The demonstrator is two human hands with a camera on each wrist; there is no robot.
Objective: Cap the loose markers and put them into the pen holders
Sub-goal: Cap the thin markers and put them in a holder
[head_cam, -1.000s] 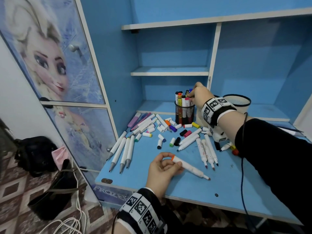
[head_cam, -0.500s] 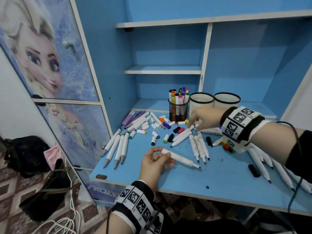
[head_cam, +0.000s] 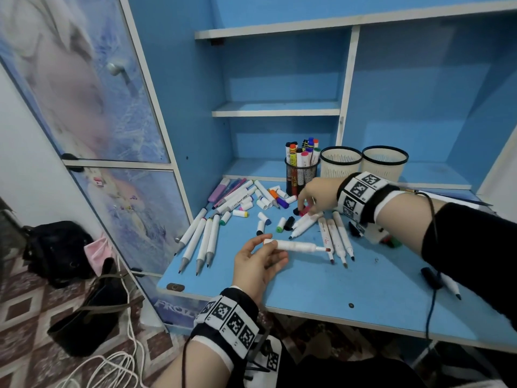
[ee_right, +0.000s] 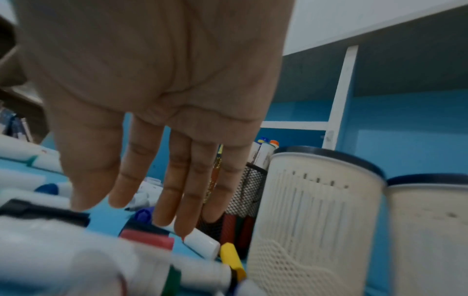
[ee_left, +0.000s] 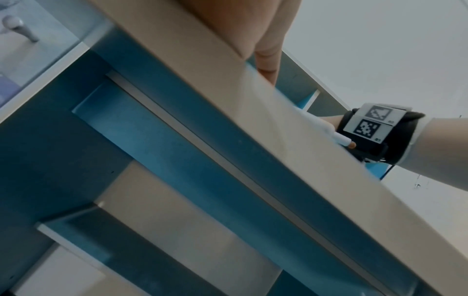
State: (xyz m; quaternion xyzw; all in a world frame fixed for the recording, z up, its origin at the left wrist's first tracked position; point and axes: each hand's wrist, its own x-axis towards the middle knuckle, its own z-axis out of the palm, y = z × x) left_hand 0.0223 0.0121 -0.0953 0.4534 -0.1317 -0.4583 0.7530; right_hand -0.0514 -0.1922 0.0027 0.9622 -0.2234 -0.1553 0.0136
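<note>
My left hand (head_cam: 270, 249) pinches a white uncapped marker (head_cam: 296, 245) near its butt end, level above the desk's front half, red tip pointing right. The left wrist view shows only that tip (ee_left: 350, 144) past the desk edge. My right hand (head_cam: 305, 204) reaches down over the loose caps beside the black mesh holder (head_cam: 300, 175), which is full of capped markers. Its fingers (ee_right: 162, 216) are straight and hold nothing, tips just above a red cap (ee_right: 147, 239) and a white cap (ee_right: 202, 243). Two white holders (head_cam: 340, 163) (head_cam: 384, 163) stand empty to the right.
Several uncapped markers (head_cam: 335, 236) and loose caps (head_cam: 263, 203) lie scattered across the blue desk (head_cam: 321, 287). A row of grey-tipped markers (head_cam: 198, 239) lies at its left edge. A black cap (head_cam: 430, 277) sits at the right. Bags (head_cam: 58, 250) are on the floor.
My right hand left the top of the black holder and came down to the caps on the desk. The left hand has turned its marker more level.
</note>
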